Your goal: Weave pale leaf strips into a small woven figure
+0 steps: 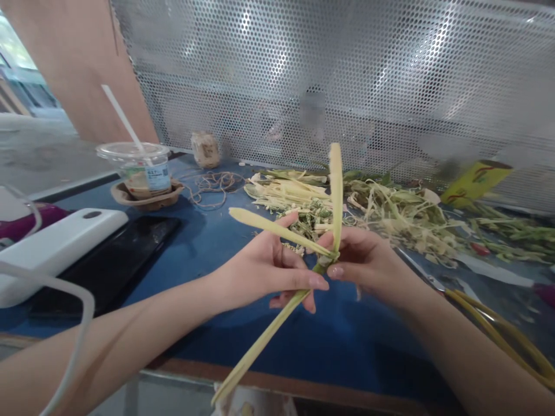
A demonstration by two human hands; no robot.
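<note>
Over the blue table, a piece of folded pale yellow-green leaf strips is held between both hands. One strip points up, one reaches out to the left, and a longer one runs down towards the table's front edge. They meet at a small knot. My left hand pinches the greener part just below the knot between thumb and fingers, its index finger stretched out behind the left strip. Thumb and fingers of my right hand close on the knot itself. Some of the right fingertips are hidden behind the strips.
Cut leaf strips and a heap of trimmings lie behind the hands. Yellow-handled scissors are at right. At left are a lidded cup, string, a black phone and a white device. A perforated metal panel stands behind.
</note>
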